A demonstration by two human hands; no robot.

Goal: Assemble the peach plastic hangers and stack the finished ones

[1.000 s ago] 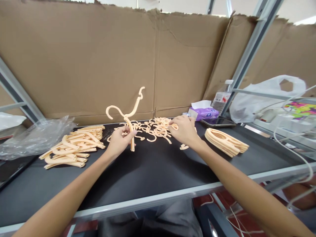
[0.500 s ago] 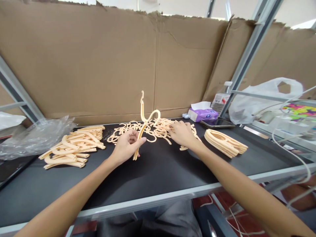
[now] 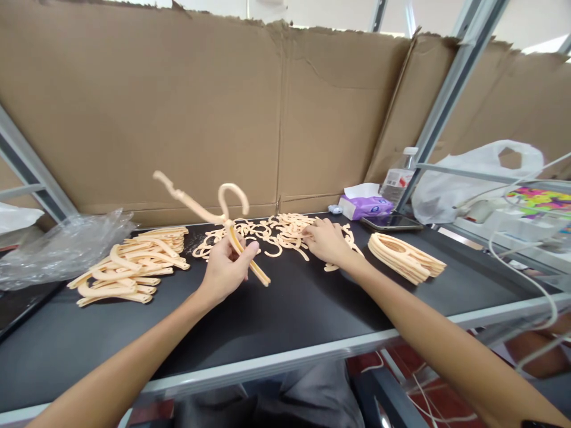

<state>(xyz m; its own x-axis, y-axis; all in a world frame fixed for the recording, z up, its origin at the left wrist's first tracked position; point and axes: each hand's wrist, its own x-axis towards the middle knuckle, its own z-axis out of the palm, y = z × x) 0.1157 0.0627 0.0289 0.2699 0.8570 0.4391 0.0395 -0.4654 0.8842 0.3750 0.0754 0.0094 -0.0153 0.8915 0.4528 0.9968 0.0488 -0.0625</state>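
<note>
A cream plastic hanger (image 3: 196,206) with a hook on top is gripped by my left hand (image 3: 226,266), its arms spread to the upper left and lower right. My right hand (image 3: 326,241) rests on the right part of a heap of loose cream hooks (image 3: 289,229); its fingertips are bent down among them, and what they touch is too small to tell. On the left lies a pile of cream hanger arms (image 3: 129,267). A neat stack of cream hanger pieces (image 3: 404,257) is to the right of my right hand.
Clear plastic wrap (image 3: 71,246) lies at the left. Behind the right-hand stack are a purple tissue pack (image 3: 366,206), a phone (image 3: 391,222) and a bottle (image 3: 398,181). A white bag (image 3: 473,178) and cables are at the right. Cardboard (image 3: 178,107) stands behind the black table (image 3: 285,321).
The hanger in my left hand has turned, its upper arm swinging to the left and its lower end to the right. My right hand has stayed at the hook heap.
</note>
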